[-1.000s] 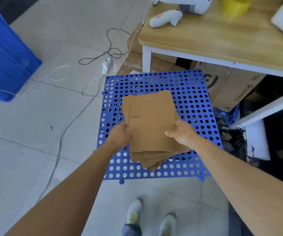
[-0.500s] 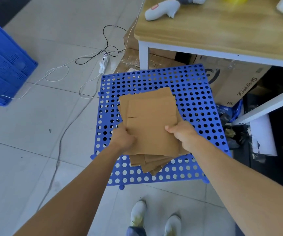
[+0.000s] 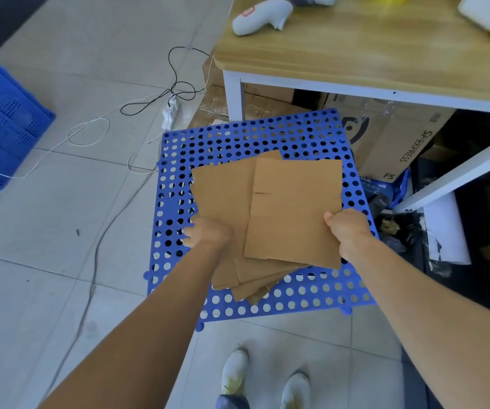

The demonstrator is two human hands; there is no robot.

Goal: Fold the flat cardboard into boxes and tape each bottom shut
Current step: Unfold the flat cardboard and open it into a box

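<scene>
A blue plastic crate [image 3: 1, 125] with perforated walls stands on the grey tiled floor [image 3: 60, 231] at the far left; its inside is out of view. Under the light wooden table with white legs [image 3: 370, 54], a brown cardboard carton printed "SF EXPRESS" [image 3: 400, 137] lies on its side, and what it holds cannot be seen.

A flat blue plastic panel full of round holes [image 3: 237, 137] lies on the floor in front of the table, and on it rests a loose stack of flat brown cardboard blanks [image 3: 223, 196], fanned so that corners of the lower sheets stick out toward the person's white shoes [image 3: 264, 379]. The right hand [image 3: 350, 231] is clamped on the near right edge of the top flat cardboard blank [image 3: 293, 214] — thumb on the upper face, the other fingers hidden beneath — and this sheet sits offset to the right of the stack, overlapping it. It is plain, unprinted and uncreased, with short slits marking its flaps. The left hand [image 3: 208, 234] is at the stack's near left edge, fingers curled together against the cardboard; whether it grips a sheet or merely presses on the stack I cannot tell.

On the tabletop lies a white handheld device with a red mark [image 3: 261, 16]. Black and white cables [image 3: 149, 104] trail across the floor to a white power strip [image 3: 171, 113].
</scene>
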